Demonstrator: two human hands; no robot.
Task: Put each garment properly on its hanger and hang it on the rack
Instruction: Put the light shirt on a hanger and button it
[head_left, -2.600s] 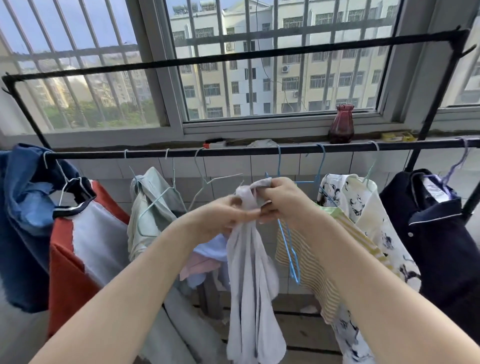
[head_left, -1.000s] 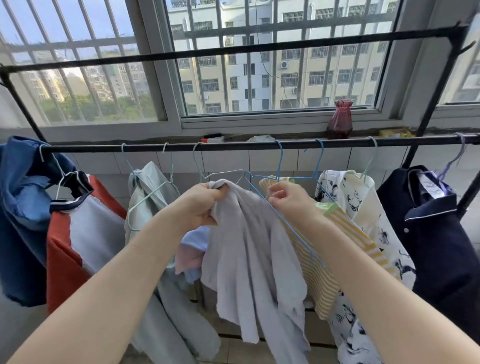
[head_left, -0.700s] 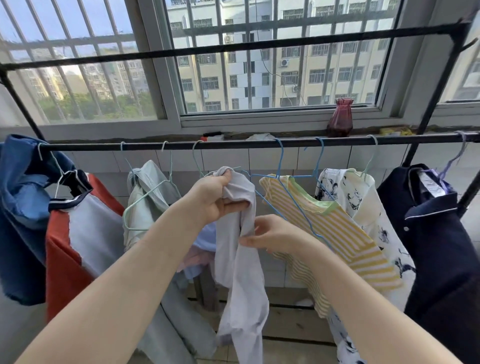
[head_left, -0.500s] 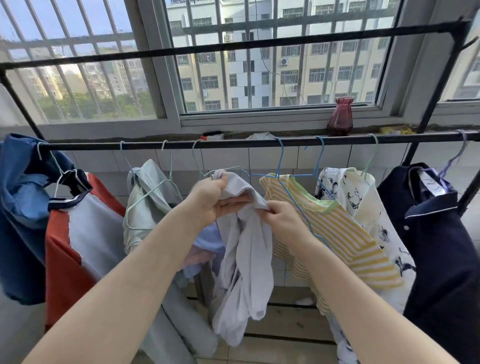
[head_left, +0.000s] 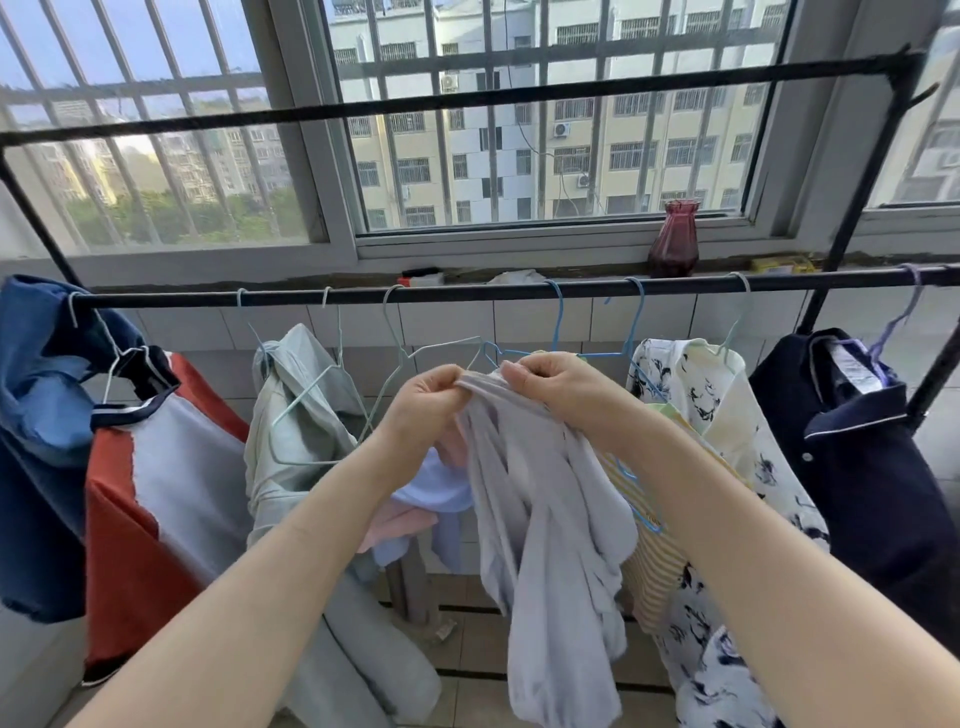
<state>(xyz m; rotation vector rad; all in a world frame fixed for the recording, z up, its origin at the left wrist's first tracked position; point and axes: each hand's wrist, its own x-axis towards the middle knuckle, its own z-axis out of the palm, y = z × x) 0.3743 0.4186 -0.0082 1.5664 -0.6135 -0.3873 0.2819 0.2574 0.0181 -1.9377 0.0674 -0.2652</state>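
The step in hand looks like finding the neck opening of the grey garment (head_left: 545, 499) so a hanger can go in; it is bunched and hangs in folds, not yet on any hanger. The next move likely calls for spreading that top edge and feeding in one of the bare wire hangers just behind the hands.

From the left along the rail (head_left: 467, 293): a blue garment (head_left: 36, 415) hangs at the end, then a red and grey top (head_left: 156, 493) on a white hanger, then a pale green garment (head_left: 296, 415) draped loosely over its hanger, which may still need straightening. Next comes an empty pale hanger (head_left: 415, 353) hooked on the rail.

The left hand (head_left: 423, 405) has its fingers curled, pinching the top edge of the grey garment. The right hand (head_left: 550, 387) pinches the same edge just beside it, fingertips nearly meeting the left's. The cloth hangs down between the forearms, in front of the rail and below it.

Behind the right hand a blue hanger (head_left: 558, 332) is hooked on the rail. Further right hang a yellow striped top (head_left: 654, 545), a floral shirt (head_left: 727, 415) and a navy shirt (head_left: 857, 467), each on a hanger.
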